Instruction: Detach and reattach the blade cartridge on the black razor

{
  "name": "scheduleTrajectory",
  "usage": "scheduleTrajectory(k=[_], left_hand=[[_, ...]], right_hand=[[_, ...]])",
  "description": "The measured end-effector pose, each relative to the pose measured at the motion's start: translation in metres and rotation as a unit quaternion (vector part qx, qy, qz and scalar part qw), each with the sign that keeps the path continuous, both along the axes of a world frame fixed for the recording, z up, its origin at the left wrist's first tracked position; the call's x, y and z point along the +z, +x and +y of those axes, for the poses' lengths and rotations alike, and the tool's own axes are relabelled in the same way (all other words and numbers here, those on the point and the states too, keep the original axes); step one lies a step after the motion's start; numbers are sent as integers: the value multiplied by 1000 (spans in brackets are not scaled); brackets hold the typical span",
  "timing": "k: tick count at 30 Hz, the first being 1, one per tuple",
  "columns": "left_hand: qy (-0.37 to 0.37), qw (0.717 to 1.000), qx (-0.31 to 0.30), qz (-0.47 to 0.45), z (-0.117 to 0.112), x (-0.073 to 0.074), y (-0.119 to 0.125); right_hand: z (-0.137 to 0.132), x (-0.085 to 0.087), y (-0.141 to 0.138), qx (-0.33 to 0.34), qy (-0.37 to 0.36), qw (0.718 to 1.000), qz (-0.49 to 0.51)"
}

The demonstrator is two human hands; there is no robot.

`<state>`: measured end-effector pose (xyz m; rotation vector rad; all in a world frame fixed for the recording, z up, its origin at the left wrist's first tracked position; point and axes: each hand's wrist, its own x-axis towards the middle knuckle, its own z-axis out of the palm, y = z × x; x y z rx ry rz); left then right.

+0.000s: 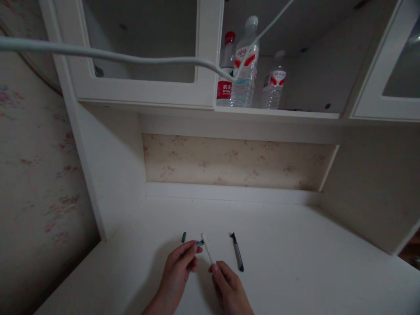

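Pinched in the fingers of my left hand [180, 264] is a small dark-green piece [200, 243]. Its tip meets the upper end of a slim white handle [208, 248]; whether the two are joined I cannot tell. My right hand [228, 286] grips that handle by its lower end, thumb on top. A second small green piece [183, 237] lies on the white desk just beyond my left hand. To the right of the handle rests a slim black and grey tool [237, 253] with a short angled head, its kind unclear.
Both hands are over a white desktop [288, 253] with side panels. Above the desk, an open cupboard shelf [305, 114] holds several plastic bottles, among them a large clear bottle [245, 65]. A white cable [131, 60] crosses the upper view in front of the cupboard.
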<state>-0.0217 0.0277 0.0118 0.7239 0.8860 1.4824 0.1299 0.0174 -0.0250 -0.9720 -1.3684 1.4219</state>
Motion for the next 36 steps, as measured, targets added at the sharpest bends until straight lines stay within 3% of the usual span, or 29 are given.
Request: scheduleTrajectory(k=[7,13,18,24,30,36], left_hand=[[-6,1000,16,-23,1,2,3],[22,999,24,-13,4,-2,2],[47,999,17,19,4,-5,2],[44,999,17,24,3,-6,2],[52,998,18,32,4,-8,2],[48,998,13,36,2,-5,3]], right_hand=[[-3,6,0,34,34,997,-66],[-1,2,0,-40,44,997,-52],[-1,0,0,23,54,993,-105],[-3,6,1,-41,47,995,-78],[-1,4,1,32,53,992,-114],[-1,5,0,-30,27,998,-44]])
